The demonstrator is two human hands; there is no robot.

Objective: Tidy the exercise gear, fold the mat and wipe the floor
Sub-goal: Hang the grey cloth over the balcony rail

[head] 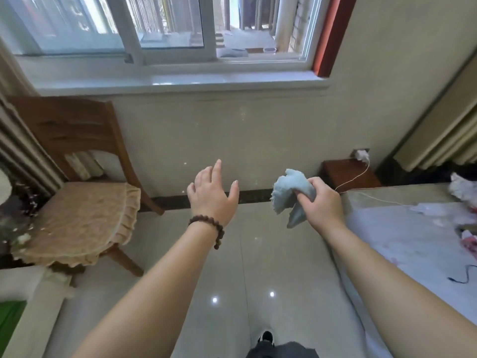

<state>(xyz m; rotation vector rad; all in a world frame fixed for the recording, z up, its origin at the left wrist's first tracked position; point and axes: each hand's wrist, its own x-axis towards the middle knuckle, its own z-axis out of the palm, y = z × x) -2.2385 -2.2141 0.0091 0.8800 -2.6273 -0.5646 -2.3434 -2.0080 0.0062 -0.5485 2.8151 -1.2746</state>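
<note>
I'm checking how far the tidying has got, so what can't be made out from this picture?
- Mat and exercise gear: none identifiable in the head view; a green patch is cut off by the left edge.
- Cloth: bunched in the right hand, so its size and wetness are hidden.
- Items on the bed: blurred, cut off at the right edge.
- Left hand: open, holding nothing.

Glossy tiled floor point(271, 254), wooden chair point(85, 192) standing on it
</note>
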